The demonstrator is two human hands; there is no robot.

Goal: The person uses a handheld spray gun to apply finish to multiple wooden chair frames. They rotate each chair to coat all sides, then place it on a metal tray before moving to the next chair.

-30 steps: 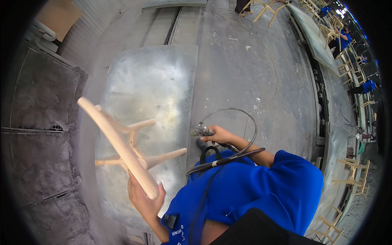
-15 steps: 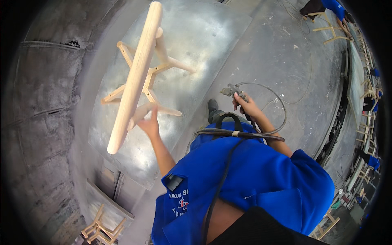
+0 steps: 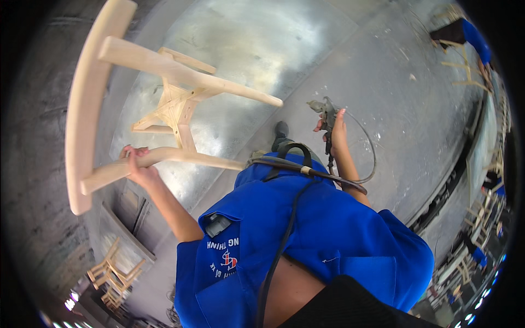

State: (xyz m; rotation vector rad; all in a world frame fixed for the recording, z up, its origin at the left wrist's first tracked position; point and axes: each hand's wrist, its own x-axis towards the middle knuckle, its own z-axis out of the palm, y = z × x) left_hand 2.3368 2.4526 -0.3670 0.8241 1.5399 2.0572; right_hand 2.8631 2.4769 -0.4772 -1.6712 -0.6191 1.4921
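Note:
My left hand (image 3: 141, 165) is closed round a leg of a pale wooden chair frame (image 3: 147, 64), close to where that leg meets the wide backrest board. The frame is lifted and tilted, its backrest to the left and its legs pointing right. Crossed rails with screw holes show in its middle. In my right hand (image 3: 337, 131) is a grey spray gun (image 3: 328, 117), held by its handle with the nozzle toward the upper left. A thin hose (image 3: 372, 147) loops from the gun back toward my waist. The gun and the chair frame are apart.
Beneath the frame lies a shiny metal sheet (image 3: 219, 41). More chair frames (image 3: 115, 270) stand at the lower left. A person in blue (image 3: 476, 41) bends over another frame at the upper right. Further frames and people line the right rim. A dark hose (image 3: 295, 213) crosses my blue shirt.
My left hand has lifted and turned the chair frame, so its backrest moved left and its legs now point toward me and right. The spray gun has turned more upright in my right hand.

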